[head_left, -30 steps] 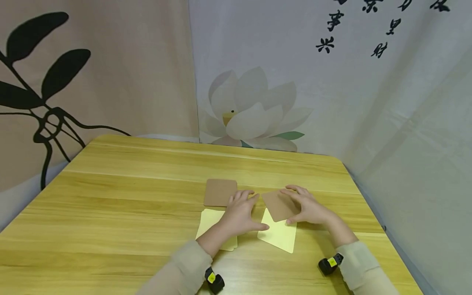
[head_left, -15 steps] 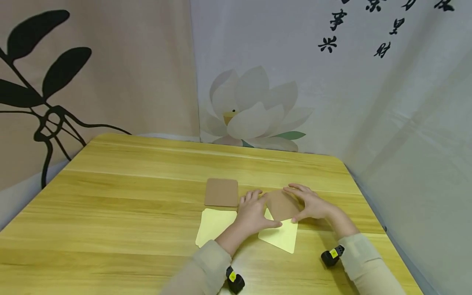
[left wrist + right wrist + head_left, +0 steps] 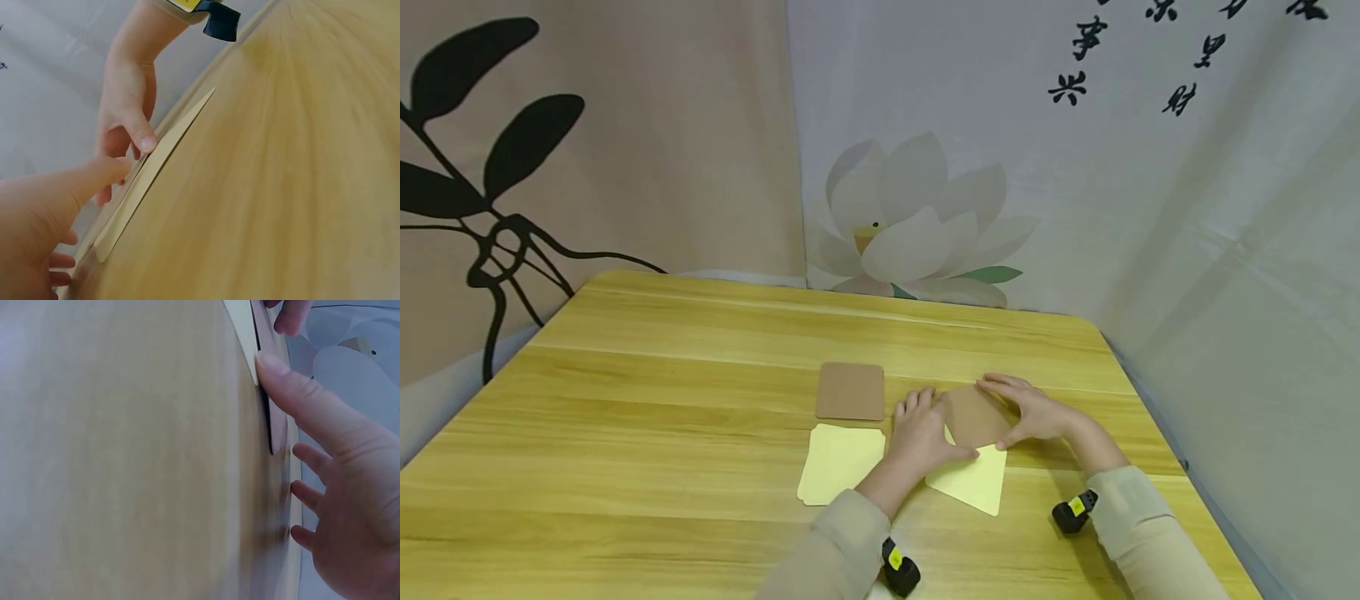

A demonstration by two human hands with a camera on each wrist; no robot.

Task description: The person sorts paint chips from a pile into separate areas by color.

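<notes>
A tan square card (image 3: 973, 417) with rounded corners overlaps the top of a pale yellow square card (image 3: 973, 482) on the table. My right hand (image 3: 1037, 412) holds the tan card by its right side, thumb at the near edge and fingers at the far edge. On the card's left side, my left hand (image 3: 921, 429) is spread, its index finger by the left corner and its thumb over the near edge. Both thumbs come close together in the left wrist view. There the yellow card (image 3: 140, 187) lies in front and mostly hides the tan one.
Left of my left hand lies another tan square card (image 3: 850, 392), with a small stack of yellow cards (image 3: 841, 462) just in front of it. The wooden table (image 3: 662, 433) reaches back to a hanging cloth with a printed flower (image 3: 917, 217).
My left hand has moved right, off the yellow stack and up to the tan card. The tan card has shifted slightly right and turned a little in my right hand.
</notes>
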